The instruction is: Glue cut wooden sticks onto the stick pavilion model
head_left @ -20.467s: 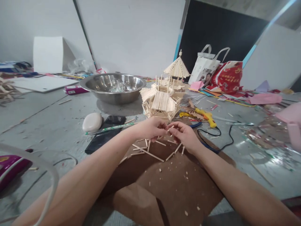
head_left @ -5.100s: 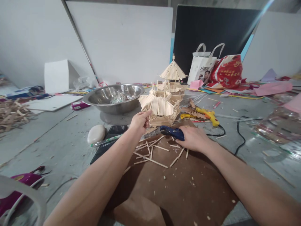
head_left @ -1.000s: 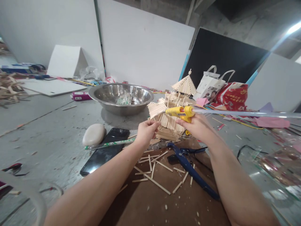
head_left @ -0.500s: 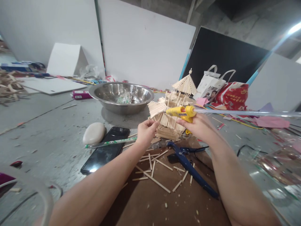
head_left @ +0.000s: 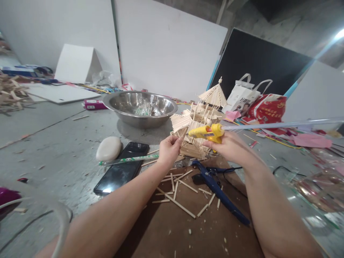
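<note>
My right hand [head_left: 228,145] is closed round a yellow hot glue gun [head_left: 205,132], with a long clear glue stick [head_left: 268,125] running out of its back to the right. The gun's nozzle points left, close to my left fingertips. My left hand [head_left: 170,148] is pinched shut; whatever lies between its fingers is too small to make out. Just behind both hands stands a pagoda model [head_left: 213,95] built of thin wooden sticks, its lower roof partly hidden by the gun. Loose stick pieces [head_left: 182,208] lie in front on a brown board [head_left: 172,236].
Blue cutters [head_left: 220,193] lie on the board below my right hand. Left are a black phone [head_left: 120,172], a white rounded object [head_left: 109,148] and a green patterned strip [head_left: 134,158]. A steel basin [head_left: 139,120] stands behind, and bags [head_left: 266,107] sit at the back right.
The glue gun has shifted slightly left and down relative to the model, its nozzle nearer my left fingertips. My left hand keeps its pinch. The whole view has moved a little.
</note>
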{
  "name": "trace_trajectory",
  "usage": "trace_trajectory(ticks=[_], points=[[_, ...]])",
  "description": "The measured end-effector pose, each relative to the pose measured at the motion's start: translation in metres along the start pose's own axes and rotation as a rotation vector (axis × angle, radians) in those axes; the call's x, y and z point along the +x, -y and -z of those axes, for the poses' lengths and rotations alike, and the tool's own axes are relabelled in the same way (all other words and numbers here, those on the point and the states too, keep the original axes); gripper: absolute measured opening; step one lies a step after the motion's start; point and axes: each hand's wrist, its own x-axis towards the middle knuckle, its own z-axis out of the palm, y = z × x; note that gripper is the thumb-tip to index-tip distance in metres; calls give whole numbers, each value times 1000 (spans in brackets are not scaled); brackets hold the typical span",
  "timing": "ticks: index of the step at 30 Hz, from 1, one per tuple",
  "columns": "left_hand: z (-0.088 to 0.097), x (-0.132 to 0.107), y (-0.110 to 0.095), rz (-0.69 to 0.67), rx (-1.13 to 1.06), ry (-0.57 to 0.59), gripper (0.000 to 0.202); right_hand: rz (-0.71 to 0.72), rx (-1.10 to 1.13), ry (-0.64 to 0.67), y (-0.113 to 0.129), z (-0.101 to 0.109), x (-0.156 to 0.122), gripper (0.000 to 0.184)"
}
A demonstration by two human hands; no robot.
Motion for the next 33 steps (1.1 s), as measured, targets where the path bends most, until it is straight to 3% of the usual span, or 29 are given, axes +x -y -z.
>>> trace_trajectory(ticks=[5, 33], points=[[0, -1, -1, 2, -10, 27, 22, -19, 37, 53, 3, 1, -1, 32], [-2, -1, -10, 58, -104, 45, 20, -94, -73, -48, -2, -2, 3, 39]])
